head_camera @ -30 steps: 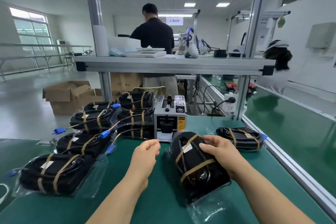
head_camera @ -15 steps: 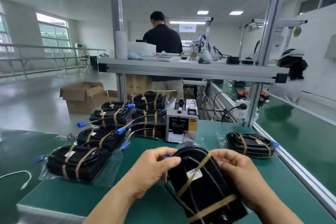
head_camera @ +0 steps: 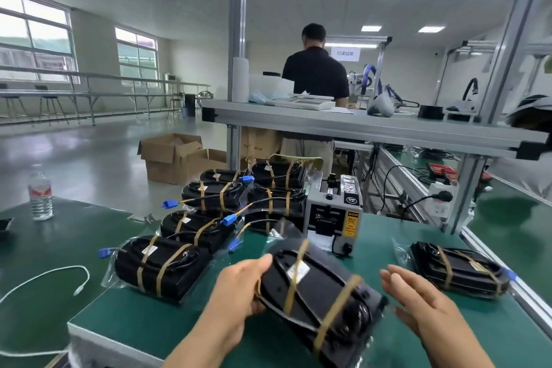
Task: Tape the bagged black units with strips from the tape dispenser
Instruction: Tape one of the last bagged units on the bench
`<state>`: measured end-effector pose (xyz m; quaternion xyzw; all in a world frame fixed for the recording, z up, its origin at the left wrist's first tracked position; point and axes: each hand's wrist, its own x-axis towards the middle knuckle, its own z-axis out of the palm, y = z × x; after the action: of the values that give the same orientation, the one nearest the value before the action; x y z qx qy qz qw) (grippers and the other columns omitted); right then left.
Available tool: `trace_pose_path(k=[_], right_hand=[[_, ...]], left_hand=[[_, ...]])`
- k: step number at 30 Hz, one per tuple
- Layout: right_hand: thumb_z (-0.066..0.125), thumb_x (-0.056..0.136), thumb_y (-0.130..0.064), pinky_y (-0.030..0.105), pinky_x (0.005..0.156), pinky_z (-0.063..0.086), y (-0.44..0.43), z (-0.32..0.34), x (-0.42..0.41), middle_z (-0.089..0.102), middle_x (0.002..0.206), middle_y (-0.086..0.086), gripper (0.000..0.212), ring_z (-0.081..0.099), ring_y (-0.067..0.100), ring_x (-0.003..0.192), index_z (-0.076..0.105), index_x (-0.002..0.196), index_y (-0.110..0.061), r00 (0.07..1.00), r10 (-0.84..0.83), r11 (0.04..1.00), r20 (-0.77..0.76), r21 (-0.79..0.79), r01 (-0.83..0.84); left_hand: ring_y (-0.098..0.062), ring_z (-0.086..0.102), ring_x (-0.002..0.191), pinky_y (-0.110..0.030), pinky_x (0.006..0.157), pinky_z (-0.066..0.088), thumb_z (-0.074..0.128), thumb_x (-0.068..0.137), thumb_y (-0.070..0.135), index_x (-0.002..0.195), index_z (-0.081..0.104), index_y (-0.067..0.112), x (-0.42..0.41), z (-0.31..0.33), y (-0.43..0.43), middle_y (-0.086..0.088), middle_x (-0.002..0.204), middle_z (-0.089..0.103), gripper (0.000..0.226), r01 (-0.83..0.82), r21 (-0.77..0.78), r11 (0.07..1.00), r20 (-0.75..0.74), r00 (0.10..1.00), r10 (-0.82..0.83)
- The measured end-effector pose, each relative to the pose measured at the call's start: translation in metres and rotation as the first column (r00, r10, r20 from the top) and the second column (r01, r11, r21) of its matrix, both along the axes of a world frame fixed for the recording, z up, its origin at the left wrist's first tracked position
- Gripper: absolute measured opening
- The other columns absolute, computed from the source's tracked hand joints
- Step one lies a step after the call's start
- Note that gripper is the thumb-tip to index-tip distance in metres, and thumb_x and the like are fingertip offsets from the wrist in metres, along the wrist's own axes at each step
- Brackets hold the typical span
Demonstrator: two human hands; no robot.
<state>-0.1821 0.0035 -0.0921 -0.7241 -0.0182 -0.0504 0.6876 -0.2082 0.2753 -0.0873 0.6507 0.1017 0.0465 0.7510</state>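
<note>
The bagged black unit (head_camera: 319,287) lies tilted just in front of the tape dispenser (head_camera: 334,215) and carries two strips. The left hand (head_camera: 239,287) has its fingers clamped on the unit's near-left end. The right hand (head_camera: 418,299) has its fingers straight and apart, clear of the unit. Taping of this unit appears complete. Next, place it with the taped row (head_camera: 185,230) left of the dispenser.

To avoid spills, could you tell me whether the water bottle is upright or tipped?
Upright: the water bottle stands cap-up on the table.
</note>
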Motion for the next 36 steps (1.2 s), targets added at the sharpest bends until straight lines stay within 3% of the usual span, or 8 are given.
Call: trace_pose_path(k=[4,7,12,14,19,25,31,36], right_hand=[[0.076,0.072,-0.032,0.034,0.07,0.06,0.041,-0.005,-0.002,0.064,0.127,-0.007,0.059,0.067,0.013,0.109,0.055,0.127,-0.035,0.958,0.262,0.965,-0.119,0.03,-0.26],[0.089,0.057,-0.028,0.034,0.071,0.062,0.085,-0.001,-0.001,0.054,0.124,-0.012,0.087,0.073,0.014,0.095,0.045,0.13,-0.049,0.901,0.421,0.905,-0.106,-0.014,-0.425],[0.082,0.08,-0.013,0.031,0.082,0.061,0.16,0.015,0.02,0.055,0.114,-0.012,0.064,0.072,0.003,0.086,0.049,0.12,-0.05,0.933,0.359,0.927,-0.017,-0.109,-0.359],[0.081,0.082,-0.018,0.033,0.087,0.06,0.186,0.018,0.028,0.057,0.116,-0.009,0.054,0.071,0.006,0.09,0.054,0.12,-0.048,0.926,0.375,0.919,-0.035,-0.12,-0.376],[0.077,0.085,-0.025,0.043,0.098,0.054,0.241,0.017,0.051,0.067,0.121,-0.003,0.03,0.069,0.02,0.104,0.066,0.109,-0.037,0.933,0.352,0.918,-0.074,-0.166,-0.36],[0.073,0.089,-0.024,0.029,0.104,0.046,0.276,0.013,0.077,0.056,0.121,-0.015,0.025,0.056,0.01,0.117,0.066,0.111,-0.034,0.945,0.321,0.925,-0.069,-0.192,-0.328],[0.068,0.093,-0.023,0.028,0.117,0.032,0.293,0.009,0.093,0.047,0.148,-0.013,0.039,0.044,0.007,0.135,0.062,0.132,-0.025,0.952,0.305,0.914,-0.008,-0.277,-0.295],[0.067,0.094,-0.023,0.024,0.117,0.026,0.299,-0.003,0.095,0.04,0.149,-0.021,0.044,0.035,0.002,0.138,0.056,0.137,-0.029,0.952,0.305,0.906,-0.031,-0.297,-0.3]], left_hand=[[-0.018,0.066,0.077,-0.029,0.057,0.047,0.059,0.094,0.032,0.089,0.075,0.014,0.006,0.01,0.038,-0.006,0.087,0.076,0.025,-0.194,-0.079,0.978,-0.013,0.981,0.193],[-0.017,0.065,0.076,-0.026,0.05,0.046,0.062,0.093,0.032,0.09,0.073,0.015,0.008,0.013,0.072,-0.004,0.086,0.075,0.021,-0.318,-0.072,0.945,-0.02,0.948,0.318],[-0.018,0.061,0.082,-0.024,0.048,0.047,0.061,0.092,0.033,0.102,0.071,0.029,0.011,0.021,0.139,0.003,0.099,0.07,0.015,-0.416,0.011,0.909,0.026,0.909,0.416],[-0.011,0.06,0.066,-0.022,0.047,0.046,0.059,0.091,0.03,0.097,0.073,0.036,0.017,0.027,0.165,0.012,0.084,0.071,0.016,-0.451,0.088,0.888,0.03,0.893,0.45],[-0.013,0.049,0.056,-0.02,0.043,0.038,0.061,0.084,0.028,0.091,0.074,0.019,0.041,0.031,0.221,0.003,0.07,0.06,0.017,-0.441,0.259,0.859,-0.065,0.879,0.471],[-0.016,0.05,0.05,-0.018,0.037,0.037,0.063,0.088,0.021,0.097,0.071,0.008,0.079,0.022,0.249,-0.006,0.071,0.057,0.017,-0.47,0.247,0.847,-0.102,0.857,0.505],[-0.009,0.049,0.037,-0.023,0.044,0.046,0.062,0.089,0.017,0.079,0.071,0.014,0.107,0.011,0.26,0.005,0.051,0.057,0.014,-0.487,0.148,0.861,-0.05,0.866,0.498],[-0.012,0.06,0.055,-0.026,0.05,0.05,0.063,0.092,0.024,0.088,0.074,0.024,0.12,-0.003,0.265,0.007,0.075,0.069,0.012,-0.483,0.269,0.833,-0.02,0.862,0.507]])
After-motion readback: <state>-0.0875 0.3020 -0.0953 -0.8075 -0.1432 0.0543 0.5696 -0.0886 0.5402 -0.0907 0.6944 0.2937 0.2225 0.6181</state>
